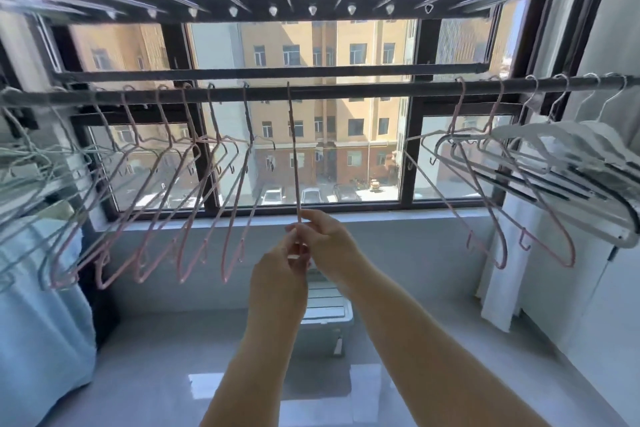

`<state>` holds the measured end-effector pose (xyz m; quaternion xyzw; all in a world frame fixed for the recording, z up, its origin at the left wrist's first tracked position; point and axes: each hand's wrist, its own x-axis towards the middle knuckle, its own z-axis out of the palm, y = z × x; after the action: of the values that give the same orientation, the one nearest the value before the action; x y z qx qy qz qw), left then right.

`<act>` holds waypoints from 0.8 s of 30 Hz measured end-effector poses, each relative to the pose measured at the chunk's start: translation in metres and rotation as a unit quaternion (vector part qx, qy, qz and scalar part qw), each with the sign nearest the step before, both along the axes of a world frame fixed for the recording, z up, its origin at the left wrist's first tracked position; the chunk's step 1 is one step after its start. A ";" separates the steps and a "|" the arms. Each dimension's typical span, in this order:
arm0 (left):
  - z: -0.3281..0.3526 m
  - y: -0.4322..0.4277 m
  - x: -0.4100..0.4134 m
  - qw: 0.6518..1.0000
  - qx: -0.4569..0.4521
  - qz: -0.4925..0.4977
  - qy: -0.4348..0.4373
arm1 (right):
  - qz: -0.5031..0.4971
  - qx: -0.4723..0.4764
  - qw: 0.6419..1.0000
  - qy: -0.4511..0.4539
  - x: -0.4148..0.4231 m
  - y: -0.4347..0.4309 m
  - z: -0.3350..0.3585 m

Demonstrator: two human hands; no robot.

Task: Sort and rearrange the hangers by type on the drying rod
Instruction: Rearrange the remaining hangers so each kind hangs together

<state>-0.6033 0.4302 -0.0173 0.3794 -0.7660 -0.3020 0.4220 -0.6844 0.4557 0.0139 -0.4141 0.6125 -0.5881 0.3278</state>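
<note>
Overhead, one pink hanger (293,149) hangs edge-on from the middle of the drying rod (346,88), with both hands at its lower end.
The right hand (325,239) pinches the thin bottom edge in its fingers, and the left hand (280,274) just below has its fingers closed on the same end. A row of pink hangers (156,201) fills the rod to the left, with pale grey-blue hangers (27,166) beyond. To the right hang two more pink ones (485,184), then thick white hangers (554,156). A plastic box (325,319) sits on the floor below.
</note>
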 end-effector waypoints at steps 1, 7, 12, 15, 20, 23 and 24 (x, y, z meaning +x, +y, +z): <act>0.001 0.002 -0.002 1.000 0.001 -0.004 0.006 | -0.008 -0.016 0.999 -0.026 0.000 -0.001 0.001; 0.009 0.016 -0.020 0.996 0.001 -0.071 0.060 | -0.061 -0.103 0.984 -0.130 -0.017 0.014 0.005; 0.018 0.038 -0.051 0.986 0.003 -0.142 0.085 | -0.127 -0.134 0.975 -0.124 -0.043 0.041 0.009; 0.022 0.052 -0.073 0.978 0.014 -0.182 0.098 | -0.178 -0.129 0.972 -0.086 -0.063 0.060 0.012; 0.020 0.074 -0.107 0.969 0.038 -0.222 0.106 | -0.229 -0.123 0.963 -0.073 -0.089 0.086 0.012; 0.016 0.080 -0.118 0.969 0.032 -0.225 0.094 | -0.243 -0.110 0.962 -0.063 -0.100 0.094 0.009; 0.015 0.082 -0.120 0.969 0.034 -0.226 0.091 | -0.246 -0.107 0.961 -0.063 -0.102 0.095 0.008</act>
<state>-0.7232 0.5125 -0.0021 0.1809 -0.7795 -0.4489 0.3978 -0.7868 0.5511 0.0217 -0.2456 0.6068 -0.7377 0.1652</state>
